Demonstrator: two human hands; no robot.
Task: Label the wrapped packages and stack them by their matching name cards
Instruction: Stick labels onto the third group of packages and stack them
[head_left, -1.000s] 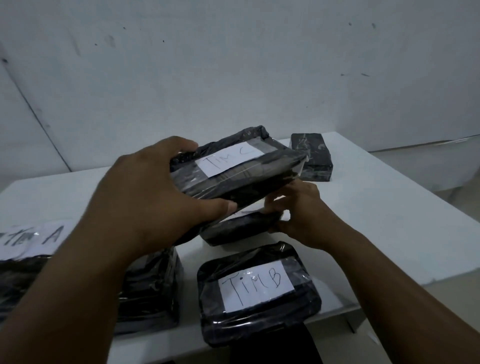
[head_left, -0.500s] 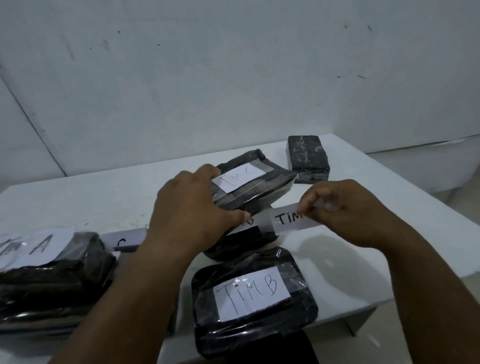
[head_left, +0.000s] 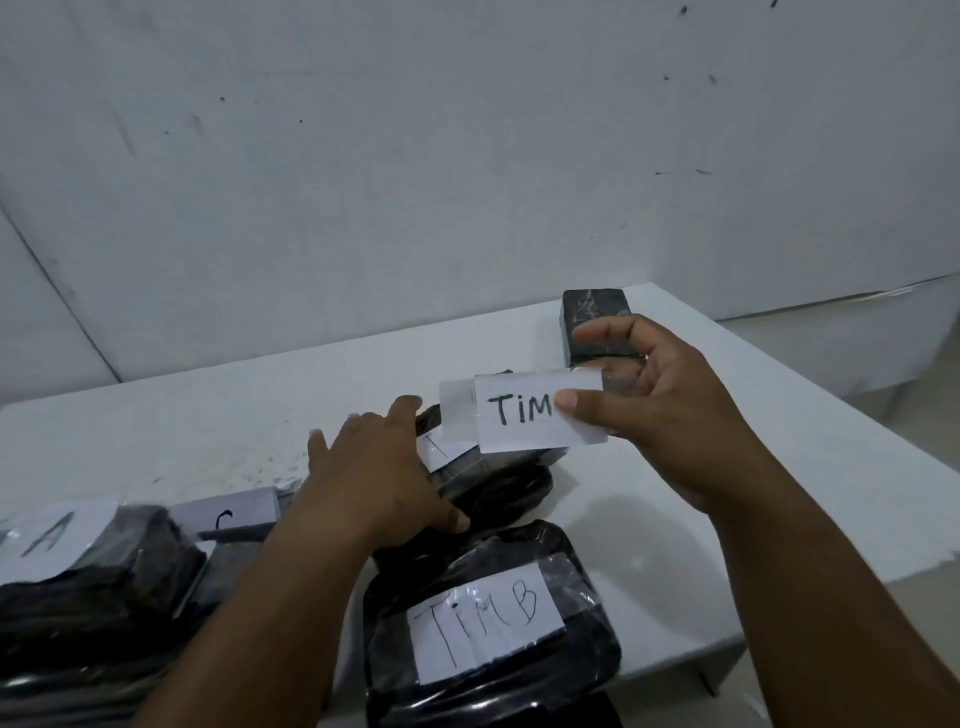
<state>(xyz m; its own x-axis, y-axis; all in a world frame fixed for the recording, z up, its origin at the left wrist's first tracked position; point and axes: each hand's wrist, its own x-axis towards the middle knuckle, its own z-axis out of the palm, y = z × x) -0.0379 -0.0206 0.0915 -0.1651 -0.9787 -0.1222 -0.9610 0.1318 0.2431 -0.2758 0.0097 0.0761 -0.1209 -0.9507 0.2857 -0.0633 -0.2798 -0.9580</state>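
Note:
My right hand (head_left: 639, 410) pinches a white name card (head_left: 524, 413) reading "TIM" and holds it up above the table; my thumb hides the rest of the writing. My left hand (head_left: 379, 478) rests on a black wrapped package (head_left: 493, 483) in the middle of the table, its label mostly hidden. A package labelled "TIM B" (head_left: 488, 623) lies at the front edge. At the left is a package with an "A" label (head_left: 67, 582). A white card marked "C" (head_left: 228, 512) lies flat behind it.
A small black unlabelled package (head_left: 592, 317) stands at the far side of the white table (head_left: 753, 467), behind my right hand. A white wall rises close behind the table. The table's right and front edges drop off to the floor.
My right hand has lifted the "TIM" card up and away from the packages. My left hand has lowered the middle package onto the stack and slid over its top.

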